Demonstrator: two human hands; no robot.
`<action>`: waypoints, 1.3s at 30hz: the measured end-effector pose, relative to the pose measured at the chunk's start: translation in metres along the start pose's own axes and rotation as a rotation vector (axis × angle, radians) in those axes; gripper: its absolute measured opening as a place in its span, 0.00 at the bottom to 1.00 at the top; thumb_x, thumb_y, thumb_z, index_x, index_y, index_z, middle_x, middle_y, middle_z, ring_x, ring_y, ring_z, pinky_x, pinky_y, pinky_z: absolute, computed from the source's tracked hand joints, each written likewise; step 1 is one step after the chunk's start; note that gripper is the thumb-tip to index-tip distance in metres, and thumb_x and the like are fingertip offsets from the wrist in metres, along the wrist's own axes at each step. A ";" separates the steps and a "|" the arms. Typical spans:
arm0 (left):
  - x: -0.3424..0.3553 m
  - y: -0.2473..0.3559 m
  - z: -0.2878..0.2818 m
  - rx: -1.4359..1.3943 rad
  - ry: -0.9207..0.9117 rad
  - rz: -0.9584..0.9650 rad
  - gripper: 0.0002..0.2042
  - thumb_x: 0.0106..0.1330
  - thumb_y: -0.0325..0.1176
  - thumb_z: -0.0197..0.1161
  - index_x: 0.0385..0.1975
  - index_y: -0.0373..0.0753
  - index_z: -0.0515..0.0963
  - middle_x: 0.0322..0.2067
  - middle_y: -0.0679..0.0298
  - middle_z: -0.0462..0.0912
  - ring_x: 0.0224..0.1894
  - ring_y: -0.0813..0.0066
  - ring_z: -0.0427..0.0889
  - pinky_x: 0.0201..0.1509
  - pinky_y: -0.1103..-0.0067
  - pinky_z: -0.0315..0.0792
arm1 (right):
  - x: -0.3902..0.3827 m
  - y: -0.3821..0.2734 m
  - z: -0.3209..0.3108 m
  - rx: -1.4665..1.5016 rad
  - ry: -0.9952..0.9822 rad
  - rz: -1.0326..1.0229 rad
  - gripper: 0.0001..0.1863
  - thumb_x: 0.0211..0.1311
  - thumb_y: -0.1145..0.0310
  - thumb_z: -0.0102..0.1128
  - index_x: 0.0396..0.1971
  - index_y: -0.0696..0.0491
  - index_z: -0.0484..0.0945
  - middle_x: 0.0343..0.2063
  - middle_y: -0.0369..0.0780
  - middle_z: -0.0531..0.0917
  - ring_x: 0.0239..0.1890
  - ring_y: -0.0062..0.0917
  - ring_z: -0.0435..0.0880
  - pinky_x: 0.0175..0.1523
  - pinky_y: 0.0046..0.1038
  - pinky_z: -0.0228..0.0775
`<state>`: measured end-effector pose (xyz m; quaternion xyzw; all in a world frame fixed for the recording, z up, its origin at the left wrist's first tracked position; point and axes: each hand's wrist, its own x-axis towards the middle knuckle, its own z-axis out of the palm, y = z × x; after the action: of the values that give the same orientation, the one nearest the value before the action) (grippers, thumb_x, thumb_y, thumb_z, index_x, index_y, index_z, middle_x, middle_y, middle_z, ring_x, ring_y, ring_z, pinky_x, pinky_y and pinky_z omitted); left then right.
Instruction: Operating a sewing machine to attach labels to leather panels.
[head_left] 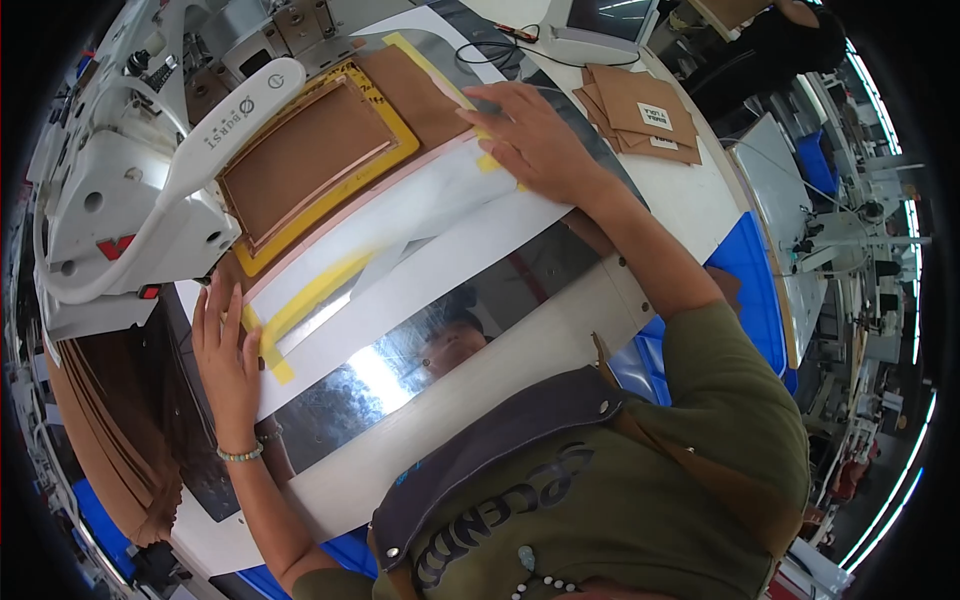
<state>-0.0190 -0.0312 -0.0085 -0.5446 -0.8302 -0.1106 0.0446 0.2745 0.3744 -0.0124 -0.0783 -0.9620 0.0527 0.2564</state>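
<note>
Brown fabric (425, 95) lies on a flat work plate, with a yellow rectangular frame (408, 143) on top of it. A white sheet (340, 262) with strips of yellow tape (318, 300) runs along the fabric's near edge. My left hand (226, 362) rests with fingers stretched out at the left end of the sheet, beside the tape. At the other end, my right hand (540, 143) spreads its fingers over the right edge of the fabric and sheet. Neither hand appears to grip anything; the right fingertips touch near the tape.
A white sewing machine (130, 210) stands at the left, its pale arm reaching over the frame. Nearest me lies a shiny metal plate (400, 365). Brown fabric pieces with white labels (640, 112) are stacked at the right. Dark brown cloth (115, 410) hangs at the left.
</note>
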 end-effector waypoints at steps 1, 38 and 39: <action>0.000 -0.002 0.002 -0.001 0.000 0.005 0.26 0.75 0.34 0.61 0.74 0.43 0.75 0.79 0.61 0.68 0.82 0.52 0.59 0.85 0.57 0.55 | -0.002 -0.002 0.004 -0.001 -0.031 -0.001 0.21 0.76 0.62 0.63 0.65 0.49 0.82 0.73 0.42 0.72 0.75 0.40 0.67 0.76 0.44 0.62; 0.000 0.000 0.003 -0.023 -0.014 -0.034 0.25 0.77 0.35 0.62 0.74 0.46 0.76 0.80 0.65 0.67 0.82 0.54 0.60 0.84 0.60 0.55 | 0.001 0.008 0.005 -0.226 -0.281 -0.026 0.28 0.85 0.49 0.44 0.77 0.43 0.72 0.84 0.38 0.57 0.85 0.41 0.51 0.85 0.53 0.39; -0.001 0.001 0.003 -0.020 -0.017 -0.042 0.25 0.77 0.35 0.62 0.74 0.46 0.76 0.80 0.65 0.67 0.82 0.55 0.61 0.84 0.60 0.55 | 0.001 0.006 0.004 -0.228 -0.280 -0.025 0.28 0.85 0.49 0.44 0.77 0.43 0.72 0.84 0.38 0.57 0.85 0.41 0.51 0.85 0.53 0.39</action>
<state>-0.0179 -0.0314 -0.0119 -0.5285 -0.8406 -0.1150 0.0298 0.2725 0.3798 -0.0164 -0.0867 -0.9889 -0.0494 0.1100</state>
